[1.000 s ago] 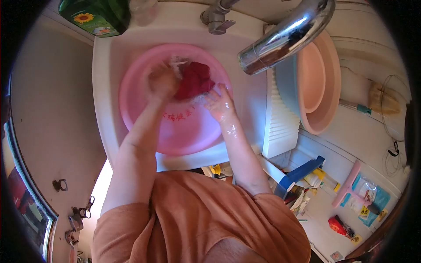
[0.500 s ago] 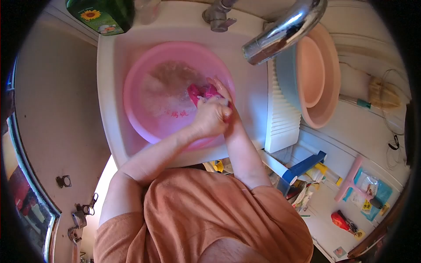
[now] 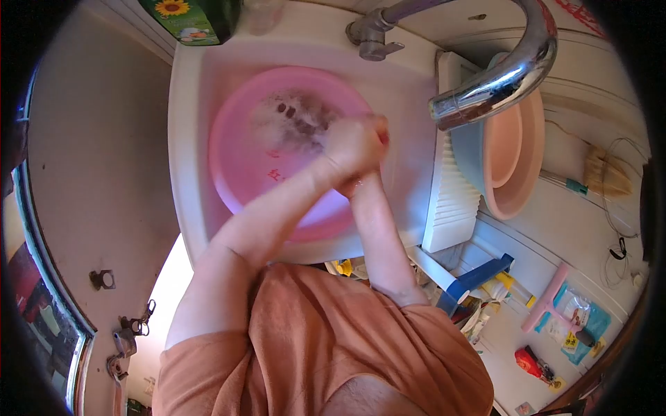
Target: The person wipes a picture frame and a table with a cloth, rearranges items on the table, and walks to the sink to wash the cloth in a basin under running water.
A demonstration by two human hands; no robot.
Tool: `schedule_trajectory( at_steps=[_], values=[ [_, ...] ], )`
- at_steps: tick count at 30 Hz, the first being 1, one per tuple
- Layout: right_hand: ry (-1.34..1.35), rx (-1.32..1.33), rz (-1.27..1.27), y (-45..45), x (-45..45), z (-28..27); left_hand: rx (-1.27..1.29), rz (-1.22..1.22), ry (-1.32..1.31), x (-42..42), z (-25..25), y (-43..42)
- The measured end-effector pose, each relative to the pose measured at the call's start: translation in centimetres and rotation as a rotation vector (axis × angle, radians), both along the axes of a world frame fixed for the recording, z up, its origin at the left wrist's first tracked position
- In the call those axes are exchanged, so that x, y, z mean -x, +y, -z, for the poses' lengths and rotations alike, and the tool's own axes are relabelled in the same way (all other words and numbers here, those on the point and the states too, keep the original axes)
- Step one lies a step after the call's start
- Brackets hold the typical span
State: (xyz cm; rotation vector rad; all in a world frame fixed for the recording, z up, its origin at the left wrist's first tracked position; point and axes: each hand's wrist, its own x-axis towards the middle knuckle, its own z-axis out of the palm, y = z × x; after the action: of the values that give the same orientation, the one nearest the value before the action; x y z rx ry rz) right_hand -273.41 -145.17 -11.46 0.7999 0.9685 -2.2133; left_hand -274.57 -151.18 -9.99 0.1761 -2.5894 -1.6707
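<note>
Mostly hidden, red cloth (image 3: pixel 383 137), between hands (image 3: pixel 355 144)

A green plastic bottle (image 3: pixel 193 24) with a sunflower on its label is seen at the top left, its top cut off. A shiny bent metal tap (image 3: pixel 510 87) is seen at the top right. Part of a big peach plastic bowl (image 3: pixel 533 135) is hidden by it, and a smaller peach bowl (image 3: pixel 505 149) is held inside. Lower down, a blue plastic packet (image 3: pixel 596 324) is partly covered by a pink T-shaped plastic tool (image 3: pixel 546 301). A small metal latch (image 3: pixel 102 279) is fixed on the far left.
</note>
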Motion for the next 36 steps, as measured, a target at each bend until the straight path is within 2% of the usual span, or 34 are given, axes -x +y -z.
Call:
schedule_trajectory(
  at_steps=[1, 2, 3, 6, 7, 8, 10, 14, 18, 19, 20, 21, 22, 23, 24, 28, 32, 36],
  values=[
    [0.041, -0.03, -0.018, 0.1, 0.1, 0.0, -0.008, -0.054, -0.113, 1.1, 1.1, -1.3],
    [0.068, -0.063, -0.023, 0.3, 0.1, 0.2, -0.085, -0.126, -0.148, 1.9, 4.5, -2.5],
    [0.174, -0.076, -0.078, 1.5, 0.1, 1.5, 0.098, -0.083, -0.265, 2.1, 6.0, -4.3],
    [0.031, -0.079, -0.116, 4.0, 0.7, 2.8, 0.294, -0.168, -0.135, 1.3, 11.8, -7.9],
    [0.096, -0.011, -0.114, 5.4, 0.9, 3.9, 0.373, -0.192, -0.114, 0.6, 13.0, -8.6],
    [0.041, -0.094, -0.088, 6.3, 0.7, 5.1, 0.453, -0.216, -0.093, 0.1, 14.0, -8.8],
    [-0.071, -0.257, -0.036, 6.6, 0.2, 5.8, 0.447, -0.071, -0.204, -0.2, 14.0, -7.9],
    [-0.144, -0.241, -0.127, 6.0, -0.7, 5.9, 0.425, 0.214, -0.398, -0.1, 13.3, -5.5],
    [-0.406, -0.191, -0.085, 4.8, 0.0, 8.3, -0.054, 0.042, -0.499, -0.1, 14.0, -5.6],
    [-0.297, -0.002, -0.148, 4.1, 0.2, 7.7, -0.395, 0.047, -0.494, -0.9, 13.3, -3.7],
    [-0.105, 0.012, -0.191, 4.1, 0.6, 8.4, -0.324, 0.178, -0.426, -1.6, 12.8, -2.4],
    [0.081, 0.025, -0.233, 4.8, 1.0, 9.7, -0.256, 0.307, -0.363, -2.4, 8.4, -1.4],
    [0.1, 0.092, -0.207, 4.6, 0.7, 7.7, -0.235, 0.209, -0.117, -3.7, 5.3, -0.3],
    [0.117, 0.162, -0.183, 4.4, 0.3, 5.6, -0.223, 0.194, -0.006, -4.7, 3.8, 0.9],
    [0.103, 0.143, -0.213, 4.7, 0.7, 5.5, -0.12, 0.228, 0.021, -5.3, 1.7, 1.4],
    [0.105, 0.126, -0.293, 4.8, 0.3, 4.7, 0.022, 0.207, 0.008, -5.4, -1.6, 1.6],
    [0.072, 0.148, -0.201, 3.3, -0.1, 2.7, 0.034, 0.052, 0.124, -3.5, -1.5, 1.2],
    [-0.001, 0.084, -0.042, 1.5, 1.4, 2.5, 0.042, 0.033, 0.143, -0.8, -1.0, -0.2]
  ],
)
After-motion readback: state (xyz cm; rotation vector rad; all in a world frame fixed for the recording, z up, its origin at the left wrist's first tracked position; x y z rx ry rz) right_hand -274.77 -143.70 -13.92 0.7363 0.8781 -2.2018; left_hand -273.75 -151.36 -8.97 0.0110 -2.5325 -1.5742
